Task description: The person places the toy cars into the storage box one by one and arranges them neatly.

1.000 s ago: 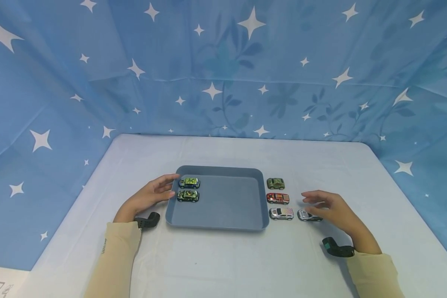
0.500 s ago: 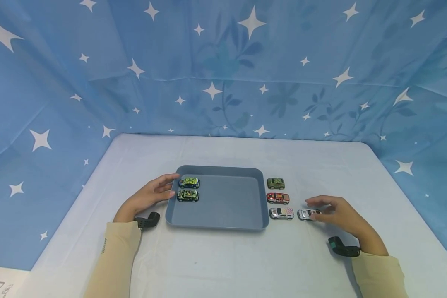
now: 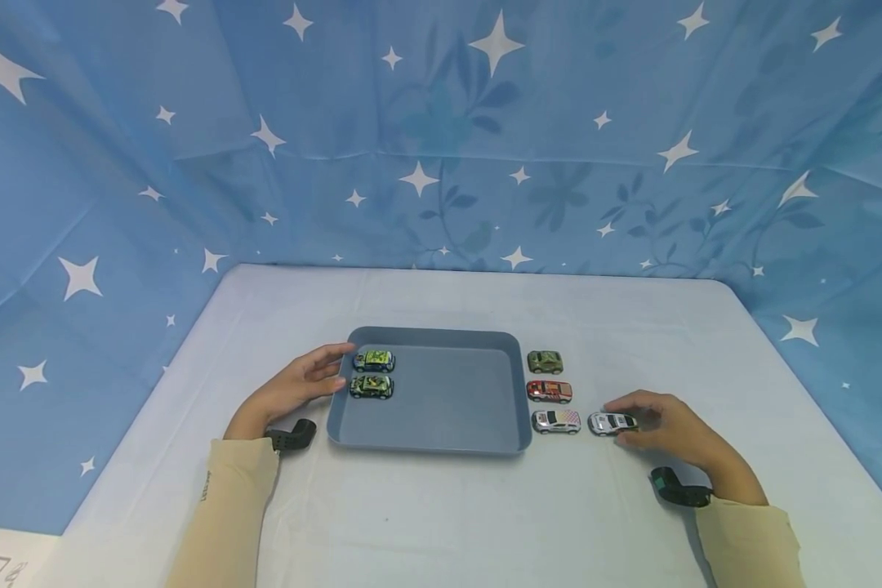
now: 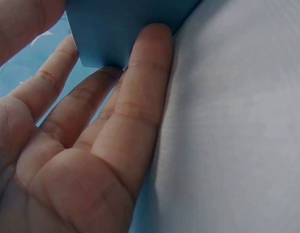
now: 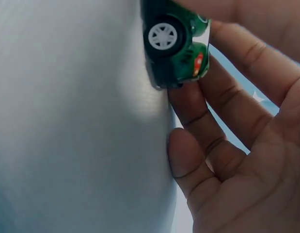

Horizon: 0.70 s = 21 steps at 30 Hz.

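Curling R hand (image 3: 665, 426), w/ thumb on one side & fingers on other, round rear of small glossy silver toy car (image 3: 612, 423), upright on white tablecloth (image 3: 426, 523); can't tell how firm. Resting L hand (image 3: 290, 388), fingers spread & slightly bent, against left wall of shallow, smooth, round-cornered blue-grey tray (image 3: 459, 400). Holds, at left end, yellow-green patterned toy car (image 3: 374, 361) & dark-green camo toy car (image 3: 371, 386). Lined up just outside right wall: olive camo toy car (image 3: 545, 362), red-orange toy car (image 3: 549, 391), white toy car w/ pinkish checks (image 3: 556, 421), nearest silver one.
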Motion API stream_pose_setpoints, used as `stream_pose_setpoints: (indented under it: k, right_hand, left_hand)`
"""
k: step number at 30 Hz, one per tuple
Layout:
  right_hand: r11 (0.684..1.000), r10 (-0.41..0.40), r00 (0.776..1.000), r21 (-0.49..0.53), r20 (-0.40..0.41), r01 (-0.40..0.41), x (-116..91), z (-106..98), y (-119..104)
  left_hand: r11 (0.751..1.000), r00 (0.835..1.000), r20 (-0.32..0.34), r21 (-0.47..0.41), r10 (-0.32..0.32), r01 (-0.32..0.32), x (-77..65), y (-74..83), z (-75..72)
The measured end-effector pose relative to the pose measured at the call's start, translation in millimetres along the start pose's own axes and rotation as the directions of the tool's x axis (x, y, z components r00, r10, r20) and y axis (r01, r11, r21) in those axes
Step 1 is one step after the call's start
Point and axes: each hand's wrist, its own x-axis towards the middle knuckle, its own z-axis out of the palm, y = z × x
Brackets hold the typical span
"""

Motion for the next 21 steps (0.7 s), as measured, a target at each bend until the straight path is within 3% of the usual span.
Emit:
stream_pose_setpoints:
  k: [11,21]
  right_hand:
    - [0.998,0.017,1.000,-0.055,-0.026,-0.019,1.8,0.0,-2.1]
    - [0.995,-0.032,0.999,-0.098,-0.043,0.027,3.2,-5.2,-15.6]
  left_hand:
    - [1.000,1.000,-0.006,-0.016,-0.012,0.012,0.3,2.7,1.5]
    - [1.000,1.000,-0.007,-0.022,-0.015,0.015,-0.6,1.9,-0.1]
